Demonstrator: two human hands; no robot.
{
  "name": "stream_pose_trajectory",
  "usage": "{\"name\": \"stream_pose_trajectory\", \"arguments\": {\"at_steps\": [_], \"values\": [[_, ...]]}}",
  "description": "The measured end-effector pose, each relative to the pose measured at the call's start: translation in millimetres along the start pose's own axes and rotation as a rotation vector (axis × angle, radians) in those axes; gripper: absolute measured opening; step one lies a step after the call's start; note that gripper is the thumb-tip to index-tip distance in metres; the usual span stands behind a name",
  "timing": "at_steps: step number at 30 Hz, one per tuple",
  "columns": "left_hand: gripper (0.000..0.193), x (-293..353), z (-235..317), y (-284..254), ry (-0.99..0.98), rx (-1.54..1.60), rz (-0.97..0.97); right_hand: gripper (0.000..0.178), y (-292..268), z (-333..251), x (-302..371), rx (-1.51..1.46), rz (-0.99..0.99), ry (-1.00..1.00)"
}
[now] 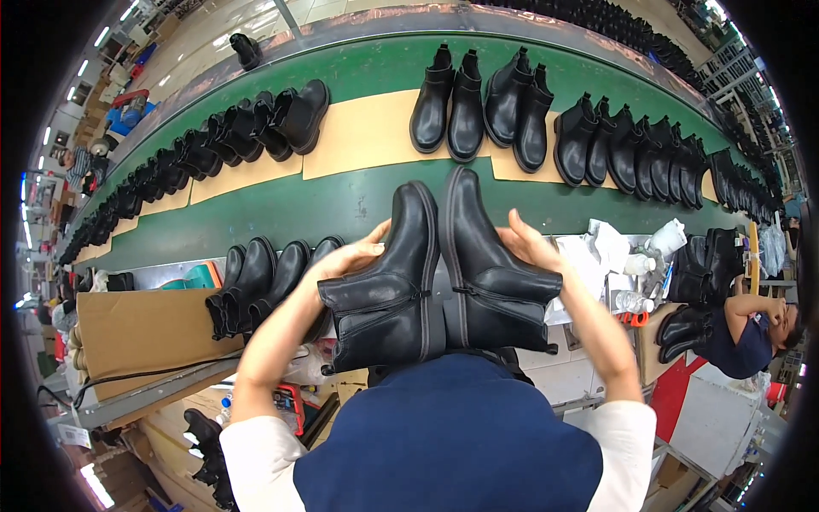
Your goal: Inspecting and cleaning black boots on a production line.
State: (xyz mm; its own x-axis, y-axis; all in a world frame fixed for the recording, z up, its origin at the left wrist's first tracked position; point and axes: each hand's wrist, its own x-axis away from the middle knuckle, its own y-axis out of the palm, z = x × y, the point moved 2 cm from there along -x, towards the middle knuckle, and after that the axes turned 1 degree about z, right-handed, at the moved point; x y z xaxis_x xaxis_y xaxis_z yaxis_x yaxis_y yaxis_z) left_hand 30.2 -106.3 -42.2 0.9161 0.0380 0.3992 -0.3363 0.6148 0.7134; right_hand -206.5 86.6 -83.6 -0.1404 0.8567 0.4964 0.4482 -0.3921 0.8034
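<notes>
A pair of black leather ankle boots is held up in front of my chest, soles facing each other and toes pointing away from me. My left hand grips the left boot at its outer side, near the instep. Around the outer side of the right boot is my right hand, its thumb raised and its other fingers partly hidden behind the leather. Each boot shows a zip on the side turned up to me. The two soles nearly touch along the heels.
Ahead runs a green conveyor belt with tan paper sheets and rows of black boots. More boots stand at left by a cardboard box. White paper and bottles lie at right, where another person sits.
</notes>
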Motion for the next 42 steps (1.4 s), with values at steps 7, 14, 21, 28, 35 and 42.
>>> {"name": "stream_pose_trajectory", "arguments": {"at_steps": [7, 14, 21, 28, 35, 42], "values": [[0.096, -15.6, 27.9, 24.3, -0.274, -0.928, 0.425, 0.085, 99.8, -24.5, 11.6, 0.871, 0.341, 0.007], [0.085, -24.6, 3.0, 6.5, -0.151, -0.544, 0.247, 0.08, 71.2, -12.2, -0.5, 0.844, 0.369, 0.042], [0.072, -4.6, 2.1, -13.1, -0.308, -0.305, 0.248, 0.062, 52.6, -9.7, 7.4, -0.12, 0.213, 0.107], [0.081, 15.1, -54.1, -42.2, -0.121, 0.451, 0.065, 0.063, -25.1, 55.9, 34.5, -0.098, 0.137, -0.274], [0.049, -8.5, -63.8, -84.4, 0.023, 0.469, 0.083, 0.045, -15.7, 99.7, -16.9, -0.371, 0.198, -0.395], [0.099, -10.8, -90.2, -106.4, 0.092, -0.276, 1.057, 0.053, 20.4, 46.9, -36.5, -0.297, 0.467, -0.411]]}}
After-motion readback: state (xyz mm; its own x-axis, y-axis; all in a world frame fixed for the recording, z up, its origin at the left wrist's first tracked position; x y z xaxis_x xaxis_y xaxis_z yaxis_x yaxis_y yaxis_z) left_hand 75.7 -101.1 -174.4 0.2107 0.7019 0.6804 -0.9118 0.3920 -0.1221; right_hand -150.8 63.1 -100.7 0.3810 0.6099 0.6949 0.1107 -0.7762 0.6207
